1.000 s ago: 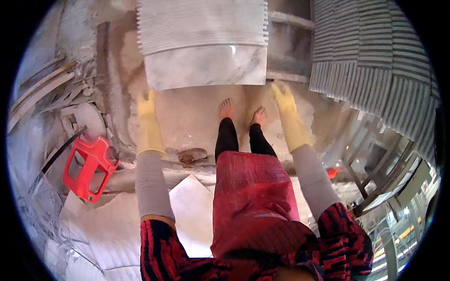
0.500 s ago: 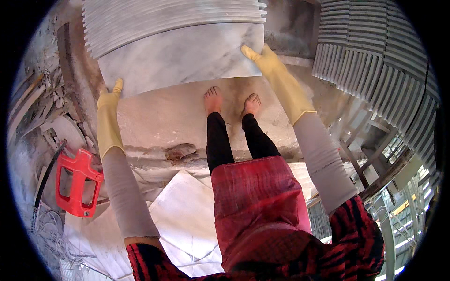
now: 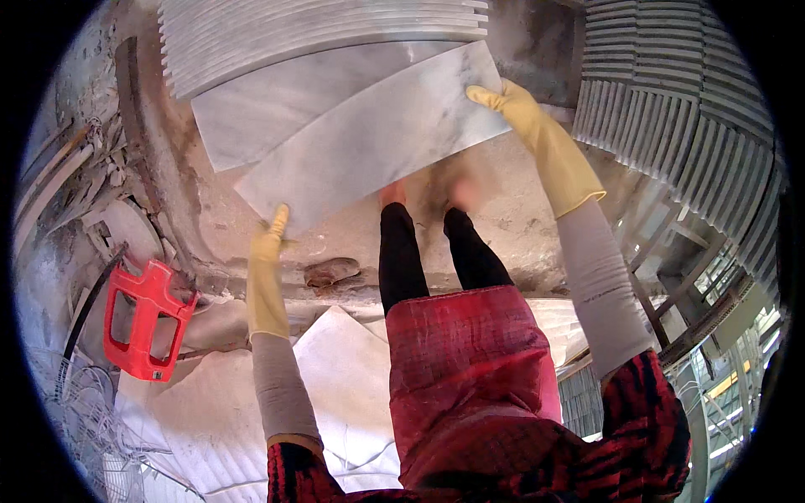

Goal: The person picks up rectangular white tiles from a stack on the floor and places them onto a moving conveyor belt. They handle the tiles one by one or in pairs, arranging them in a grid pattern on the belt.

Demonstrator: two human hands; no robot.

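Both hands [image 3: 267,241] [image 3: 516,105] grip slab [image 3: 377,138]; feet [image 3: 392,194] — blurred

At left, 1 bright red plastic frame with 2 openings [image 3: 144,324] sits beside 1 curved black cable [image 3: 87,303]; rightward lies 1 rough brown lump [image 3: 332,272], above creased white sheeting [image 3: 345,369].

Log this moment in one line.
Left grip: pale slab, left end; right grip: same slab, right end; pale slab: skewed, partly covering another slab
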